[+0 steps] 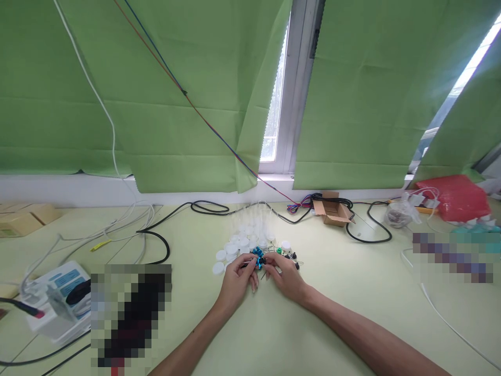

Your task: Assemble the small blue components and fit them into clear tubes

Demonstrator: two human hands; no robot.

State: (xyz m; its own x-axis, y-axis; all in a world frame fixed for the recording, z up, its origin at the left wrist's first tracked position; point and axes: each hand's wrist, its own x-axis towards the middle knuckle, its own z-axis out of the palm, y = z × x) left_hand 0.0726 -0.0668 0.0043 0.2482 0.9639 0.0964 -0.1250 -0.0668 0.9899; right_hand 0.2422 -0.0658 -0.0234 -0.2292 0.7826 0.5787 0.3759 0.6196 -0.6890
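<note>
Left hand (239, 272), right hand (287, 275) partly hide small dark piece (263, 260); shape unclear

Scene is reading bright: daylight is entering through the window gap (270, 136) ahead of the left hand (239, 274) and right hand (288, 274); a second slit (462, 78), far up and right of the right hand, is blowing out. Soft shadow is dimming the tabletop (270, 339) below the hands. Clear tubes (253, 216) beyond them are washing out; small blue parts (257, 251) between them are looking soft. Wide lens is tilting verticals. Mosaic blocks are masking patches outboard of each hand.
</note>
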